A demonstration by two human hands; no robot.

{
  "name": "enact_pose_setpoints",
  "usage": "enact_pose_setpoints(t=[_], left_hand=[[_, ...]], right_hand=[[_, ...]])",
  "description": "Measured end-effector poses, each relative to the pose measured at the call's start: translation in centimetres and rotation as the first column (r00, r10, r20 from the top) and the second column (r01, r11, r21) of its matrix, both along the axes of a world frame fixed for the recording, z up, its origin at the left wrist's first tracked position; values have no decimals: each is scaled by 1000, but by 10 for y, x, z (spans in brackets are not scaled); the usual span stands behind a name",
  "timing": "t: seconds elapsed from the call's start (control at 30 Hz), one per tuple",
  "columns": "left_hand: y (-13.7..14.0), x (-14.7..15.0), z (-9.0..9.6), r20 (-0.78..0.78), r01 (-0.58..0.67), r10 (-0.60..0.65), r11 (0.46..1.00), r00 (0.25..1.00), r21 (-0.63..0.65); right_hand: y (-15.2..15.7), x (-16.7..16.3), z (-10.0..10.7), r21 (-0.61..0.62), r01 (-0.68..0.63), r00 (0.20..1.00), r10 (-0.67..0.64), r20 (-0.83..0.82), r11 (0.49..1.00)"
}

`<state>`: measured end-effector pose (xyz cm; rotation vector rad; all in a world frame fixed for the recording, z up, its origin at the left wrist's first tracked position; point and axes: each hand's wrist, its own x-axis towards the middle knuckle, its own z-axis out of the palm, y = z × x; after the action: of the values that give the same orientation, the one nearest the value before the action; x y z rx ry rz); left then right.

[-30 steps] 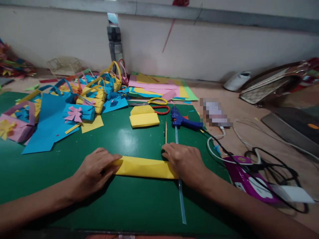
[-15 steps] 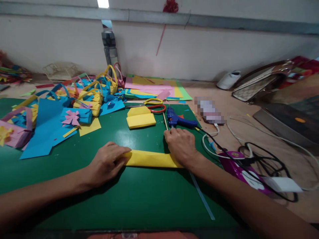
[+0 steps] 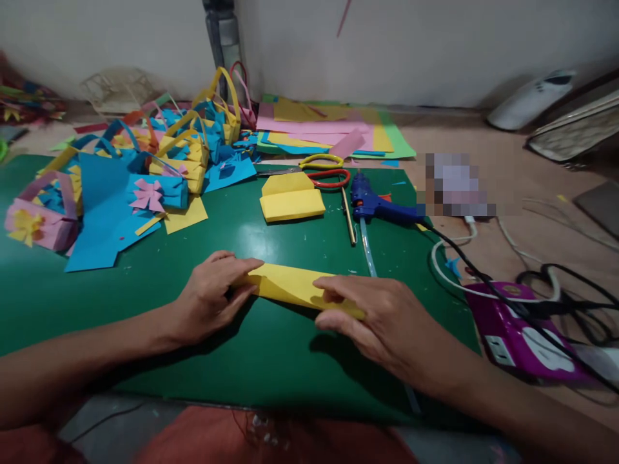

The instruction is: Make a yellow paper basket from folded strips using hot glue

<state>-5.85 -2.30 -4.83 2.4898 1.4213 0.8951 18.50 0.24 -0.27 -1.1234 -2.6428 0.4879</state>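
A folded yellow paper strip (image 3: 290, 283) lies over the green mat (image 3: 203, 361), its lower edge slightly bent up. My left hand (image 3: 207, 296) pinches its left end between thumb and fingers. Around the right end is my right hand (image 3: 382, 316), thumb and fingers apart, fingertips at the paper's upper side and thumb below it. Behind the strip sits another folded yellow paper piece (image 3: 293, 203). Scissors (image 3: 329, 179) with a yellow and a red handle loop lie behind that. A blue glue gun (image 3: 382, 206) with a clear glue stick (image 3: 367, 248) rests to the right.
Several small paper baskets (image 3: 193, 167) crowd the back left beside blue paper (image 3: 99, 212). Coloured sheets (image 3: 333, 132) are stacked at the back. A thin stick (image 3: 349, 219) lies by the glue gun. On the right are a purple power strip (image 3: 512, 341), cables and a blurred-out device (image 3: 457, 183).
My right hand has opened from its press on the strip's right end, thumb now apart from the fingers. The strip tilts and bends slightly. The view has dipped downward.
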Motion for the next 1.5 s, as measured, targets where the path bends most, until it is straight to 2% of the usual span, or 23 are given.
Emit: enact_pose_setpoints(t=[0.1, 0.2, 0.27, 0.33, 0.53, 0.6, 0.67, 0.73, 0.8, 0.9, 1.0, 1.1, 1.23, 1.5], left_hand=[[-1, -4, 8, 33, -15, 21, 984, 999, -176], [-3, -7, 18, 44, -38, 59, 923, 997, -383], [-5, -9, 22, 27, -45, 64, 897, 998, -440], [-6, -10, 24, -3, -60, 66, 897, 998, -438], [-5, -12, 16, -161, -108, 60, 945, 985, -308], [-4, -13, 14, -263, -128, 69, 968, 962, -215], [-6, -12, 14, -373, -130, 99, 990, 922, -60], [-11, -8, 14, -438, -72, 110, 992, 892, 104], [-19, 1, 14, -458, 42, 46, 983, 888, 180], [-30, 21, 10, -462, 201, -148, 977, 875, 67], [-32, 38, 5, -427, 242, -265, 964, 865, -109], [-29, 43, 1, -411, 226, -306, 946, 859, -231], [-28, 38, 1, -381, 223, -338, 923, 861, -313], [-26, 35, 6, -364, 220, -359, 903, 860, -369]], right_hand=[[2, 1, 0, -13, -36, 998, 37, 59, 999], [5, -1, -6, -71, -16, 990, 25, 141, 997], [7, -3, -10, -75, -4, 985, 17, 170, 997], [8, -6, -13, -40, -2, 978, 10, 207, 999], [12, -13, -15, 60, 13, 952, -30, 305, 998], [13, -14, -16, 80, 19, 948, -43, 315, 997], [13, -14, -18, 107, 18, 947, -51, 318, 994], [13, -14, -21, 139, 6, 949, -49, 310, 990], [12, -13, -23, 176, -6, 957, -45, 288, 984], [12, -12, -27, 235, -18, 970, -40, 240, 972], [12, -10, -29, 273, -28, 980, -28, 199, 962], [13, -9, -30, 265, -33, 988, -9, 157, 964], [13, -7, -33, 304, -33, 994, -1, 111, 952], [13, -7, -35, 318, -32, 995, 1, 99, 948]])
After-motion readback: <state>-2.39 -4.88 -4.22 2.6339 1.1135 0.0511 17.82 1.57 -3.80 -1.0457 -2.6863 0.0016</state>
